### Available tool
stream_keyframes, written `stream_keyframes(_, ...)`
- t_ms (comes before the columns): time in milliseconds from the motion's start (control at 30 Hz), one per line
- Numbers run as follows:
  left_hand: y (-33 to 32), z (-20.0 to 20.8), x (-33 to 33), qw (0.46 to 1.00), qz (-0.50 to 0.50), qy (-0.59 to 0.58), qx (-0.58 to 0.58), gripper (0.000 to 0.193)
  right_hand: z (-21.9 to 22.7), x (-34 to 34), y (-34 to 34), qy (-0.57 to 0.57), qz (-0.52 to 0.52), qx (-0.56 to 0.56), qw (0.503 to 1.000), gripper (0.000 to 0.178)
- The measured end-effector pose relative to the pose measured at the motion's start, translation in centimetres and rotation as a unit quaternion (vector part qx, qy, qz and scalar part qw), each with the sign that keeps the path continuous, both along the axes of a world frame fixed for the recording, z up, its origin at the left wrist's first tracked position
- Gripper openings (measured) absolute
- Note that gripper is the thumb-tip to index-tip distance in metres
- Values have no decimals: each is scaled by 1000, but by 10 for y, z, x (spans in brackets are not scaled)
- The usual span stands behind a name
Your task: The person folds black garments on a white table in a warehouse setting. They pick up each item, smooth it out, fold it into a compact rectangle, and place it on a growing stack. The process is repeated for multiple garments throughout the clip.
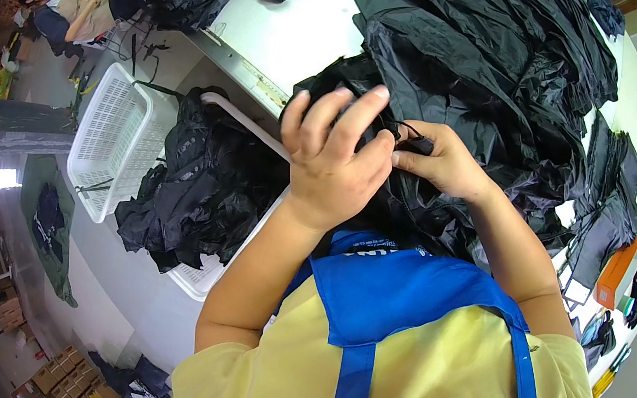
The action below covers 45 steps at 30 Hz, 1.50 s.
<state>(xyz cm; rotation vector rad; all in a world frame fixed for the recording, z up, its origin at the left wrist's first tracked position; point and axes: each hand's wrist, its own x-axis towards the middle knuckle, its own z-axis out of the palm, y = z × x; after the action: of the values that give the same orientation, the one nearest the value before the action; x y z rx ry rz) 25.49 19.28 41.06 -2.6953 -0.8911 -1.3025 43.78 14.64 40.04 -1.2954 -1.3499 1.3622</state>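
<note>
My left hand is over the near edge of a heap of thin, shiny black garments. Its outer fingers are raised and spread, while thumb and forefinger come together at the black fabric. Beside it, my right hand pinches a small dark part of the garment between thumb and fingers. A thin black cord loops up by the right fingertips. Whether the dark part is a cord end or a folded edge I cannot tell. The two hands nearly touch, and black cloth hangs below them against my blue apron.
Black garments cover much of the white table. To the left, a white plastic basket stands by another white basket heaped with black clothing. An orange box lies at the right. A person sits far left.
</note>
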Motion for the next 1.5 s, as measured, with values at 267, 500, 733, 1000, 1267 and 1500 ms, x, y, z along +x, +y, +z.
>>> stream_keyframes(267, 18, 1, 6, 992, -105, -20, -63, 7, 14, 22, -5, 68, -1, -50, 996, 11)
stream_keyframes(500, 16, 1, 13, 991, -101, -37, -84, 8, 30, 20, -7, -48, -75, 8, 996, 11)
stream_keyframes(733, 12, -1, 15, 986, -106, -57, -113, 7, 32, 18, -6, 2, -104, 3, 995, 12)
stream_keyframes(1000, 13, 2, 13, 978, -149, -62, -129, 12, 31, 20, -5, 16, -107, -3, 994, 12)
stream_keyframes(1267, 16, 3, 11, 978, -170, -51, -111, 12, 30, 19, -7, -18, -98, 17, 995, 11)
stream_keyframes(1500, 14, 2, 10, 976, -177, -43, -117, 11, 28, 16, -8, -9, -103, 26, 994, 11)
